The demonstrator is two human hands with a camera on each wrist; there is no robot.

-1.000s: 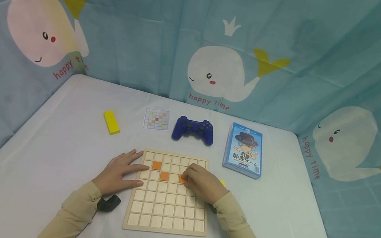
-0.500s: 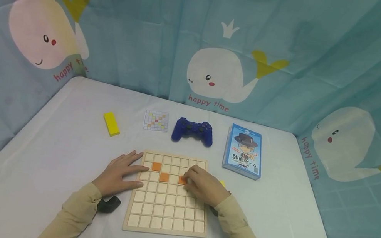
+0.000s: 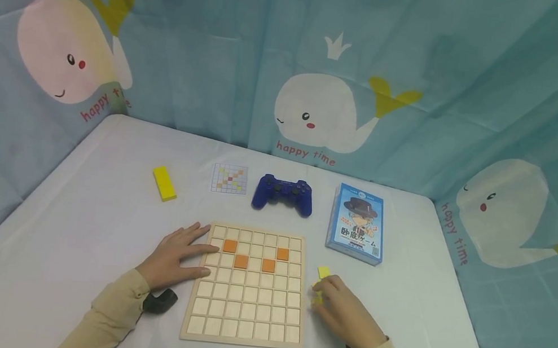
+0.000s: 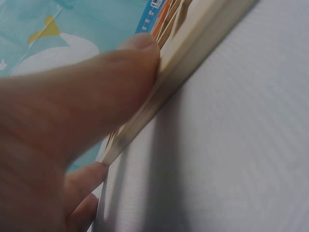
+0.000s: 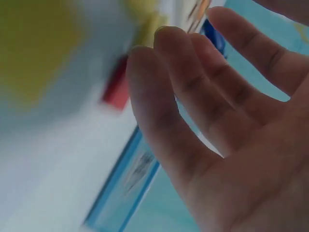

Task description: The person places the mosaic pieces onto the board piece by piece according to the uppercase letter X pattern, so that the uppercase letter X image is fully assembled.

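I see the right hand [image 3: 350, 316] near the middle right of the frame, its fingers bent and a bit apart. I can't tell if they pinch anything. The yellow tiles [image 3: 323, 272] look thin and sit close together, so I think a fingertip could shove one away or lift two by mistake. The hand hides some of them, which makes that slip easier.

One tile peeks out just above the fingertips, and more yellow shows between finger and thumb. In the right wrist view I spot a blurry red bit [image 5: 116, 91] close to the fingertips.

The left hand [image 3: 170, 262] has its fingers spread at the left edge of the board [image 3: 250, 294], with the thumb touching it. If that hand pushed too hard, I guess the board could slide, as it just lies on the worktop [image 3: 432, 269]. It sits between the two hands, with four orange tiles [image 3: 268, 265] in its upper squares.

Farther up the frame I see a card [image 3: 229, 178], a blue gamepad [image 3: 283, 195] and a box [image 3: 357, 225]. A yellow block [image 3: 164, 183] lies left of the card.
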